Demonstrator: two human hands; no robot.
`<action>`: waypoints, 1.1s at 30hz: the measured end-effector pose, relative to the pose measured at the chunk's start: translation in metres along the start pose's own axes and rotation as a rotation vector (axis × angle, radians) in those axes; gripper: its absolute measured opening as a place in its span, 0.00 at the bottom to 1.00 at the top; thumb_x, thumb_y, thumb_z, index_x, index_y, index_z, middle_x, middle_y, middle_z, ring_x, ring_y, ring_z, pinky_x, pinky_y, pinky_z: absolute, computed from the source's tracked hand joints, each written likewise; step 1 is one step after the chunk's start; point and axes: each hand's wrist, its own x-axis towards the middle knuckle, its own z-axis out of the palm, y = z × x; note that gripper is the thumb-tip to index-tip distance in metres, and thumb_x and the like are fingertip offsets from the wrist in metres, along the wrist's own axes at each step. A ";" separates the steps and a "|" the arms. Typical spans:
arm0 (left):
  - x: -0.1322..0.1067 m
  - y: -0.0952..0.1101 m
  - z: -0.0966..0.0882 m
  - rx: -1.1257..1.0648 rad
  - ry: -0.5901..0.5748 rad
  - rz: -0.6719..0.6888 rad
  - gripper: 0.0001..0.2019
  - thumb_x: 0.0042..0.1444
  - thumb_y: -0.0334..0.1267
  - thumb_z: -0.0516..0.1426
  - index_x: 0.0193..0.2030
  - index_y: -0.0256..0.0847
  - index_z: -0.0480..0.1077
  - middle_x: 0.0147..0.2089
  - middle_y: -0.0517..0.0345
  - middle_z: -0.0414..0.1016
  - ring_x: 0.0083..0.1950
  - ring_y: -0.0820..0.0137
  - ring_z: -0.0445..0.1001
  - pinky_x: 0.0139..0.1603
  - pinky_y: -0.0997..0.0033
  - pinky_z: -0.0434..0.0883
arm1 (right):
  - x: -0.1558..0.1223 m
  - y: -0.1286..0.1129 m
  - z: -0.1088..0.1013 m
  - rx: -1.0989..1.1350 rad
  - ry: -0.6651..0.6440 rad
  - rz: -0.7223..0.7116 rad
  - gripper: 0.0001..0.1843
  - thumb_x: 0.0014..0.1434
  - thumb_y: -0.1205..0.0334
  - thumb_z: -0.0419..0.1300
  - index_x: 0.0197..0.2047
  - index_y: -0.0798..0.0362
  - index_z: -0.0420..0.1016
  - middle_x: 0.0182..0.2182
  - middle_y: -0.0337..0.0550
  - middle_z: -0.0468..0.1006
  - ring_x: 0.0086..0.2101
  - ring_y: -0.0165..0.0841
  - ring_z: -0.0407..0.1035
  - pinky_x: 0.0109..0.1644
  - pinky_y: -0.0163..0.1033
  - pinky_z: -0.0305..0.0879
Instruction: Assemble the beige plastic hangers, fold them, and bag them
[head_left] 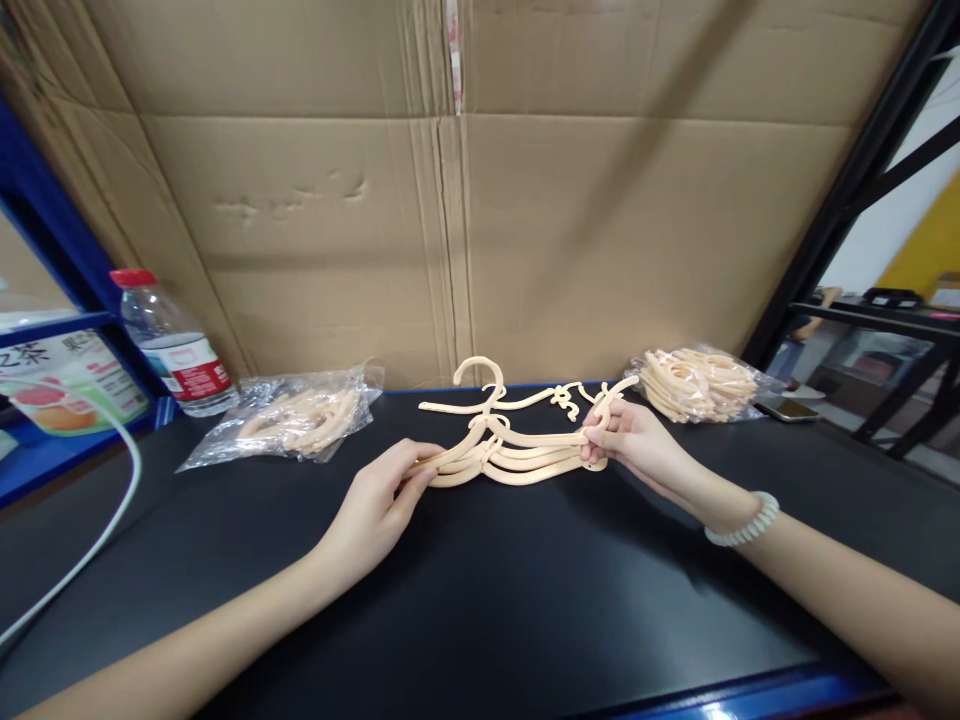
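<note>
Several cream-coloured plastic clothes hangers lie together in the middle of the black table. My left hand pinches the left end of a hanger between thumb and fingers. At the other end, my right hand grips the hanger's right arm, its fingers partly hidden behind it. One hook stands up above the group. Behind lie another hanger piece and a bow-shaped piece, close to the cardboard. A pale bead bracelet circles my right wrist.
A clear bag of hangers lies at left, another bag at right beside a phone. A red-capped bottle stands at the left back. A white cable crosses the left side. Cardboard walls the back.
</note>
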 end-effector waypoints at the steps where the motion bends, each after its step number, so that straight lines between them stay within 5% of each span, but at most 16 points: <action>1: 0.000 0.000 0.000 -0.003 -0.006 -0.003 0.11 0.65 0.40 0.49 0.45 0.42 0.71 0.40 0.55 0.77 0.40 0.65 0.76 0.40 0.68 0.73 | 0.001 0.002 0.000 0.009 0.004 0.006 0.20 0.43 0.53 0.74 0.30 0.52 0.68 0.21 0.41 0.77 0.23 0.32 0.72 0.29 0.38 0.69; 11: 0.000 -0.006 -0.002 -0.023 0.001 -0.112 0.11 0.65 0.43 0.49 0.47 0.42 0.68 0.41 0.55 0.77 0.39 0.65 0.77 0.38 0.68 0.74 | 0.000 0.002 0.003 0.078 0.012 -0.009 0.14 0.48 0.54 0.71 0.34 0.52 0.78 0.35 0.42 0.75 0.31 0.30 0.67 0.34 0.37 0.67; 17: 0.006 -0.005 -0.010 0.090 -0.023 -0.075 0.12 0.65 0.44 0.48 0.43 0.43 0.69 0.38 0.56 0.77 0.37 0.65 0.76 0.37 0.68 0.72 | 0.011 -0.005 -0.026 0.176 0.105 -0.044 0.12 0.48 0.51 0.71 0.32 0.49 0.80 0.28 0.38 0.73 0.27 0.29 0.64 0.33 0.38 0.65; 27: 0.011 -0.013 -0.024 0.261 -0.065 0.119 0.11 0.65 0.42 0.48 0.40 0.42 0.70 0.38 0.55 0.76 0.38 0.64 0.75 0.40 0.66 0.71 | 0.017 -0.021 -0.068 -0.341 -0.146 -0.072 0.14 0.48 0.53 0.71 0.36 0.51 0.82 0.31 0.42 0.80 0.32 0.33 0.72 0.37 0.39 0.67; 33: 0.013 -0.006 -0.037 0.213 -0.337 0.204 0.09 0.65 0.35 0.48 0.38 0.43 0.70 0.38 0.57 0.72 0.37 0.67 0.73 0.39 0.71 0.69 | 0.016 -0.024 -0.075 -0.487 -0.411 -0.064 0.10 0.52 0.55 0.69 0.35 0.51 0.82 0.32 0.41 0.82 0.31 0.32 0.73 0.36 0.37 0.67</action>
